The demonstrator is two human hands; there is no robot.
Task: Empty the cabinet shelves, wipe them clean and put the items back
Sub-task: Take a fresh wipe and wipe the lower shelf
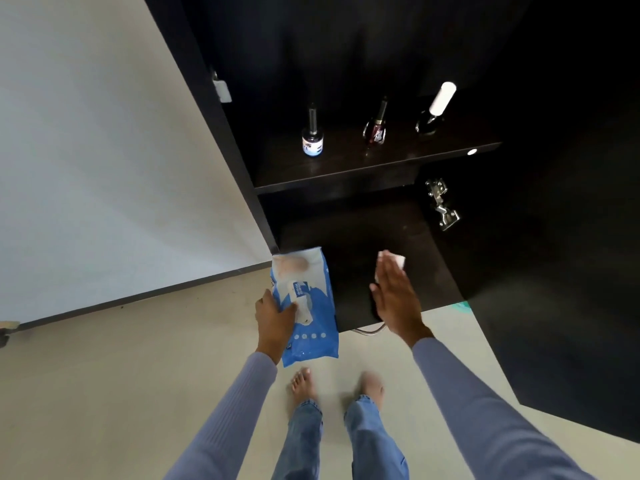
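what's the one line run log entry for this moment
left hand: grips wipes pack | right hand: flat on wipe, lower shelf | upper shelf: three bottles

pale floor [104, 393], white wall [86, 150] with dark baseboard [138, 296], bare feet [304, 384].

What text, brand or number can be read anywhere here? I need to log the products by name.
None can be read.
Blue wipes pack in the left hand: white label with print, too blurred.
Left bottle on the upper shelf: white-and-blue label, too small.
Dark red bottle: pale markings, illegible.
Black bottle with white cap: no visible text.
White wipe under the right hand: blank.
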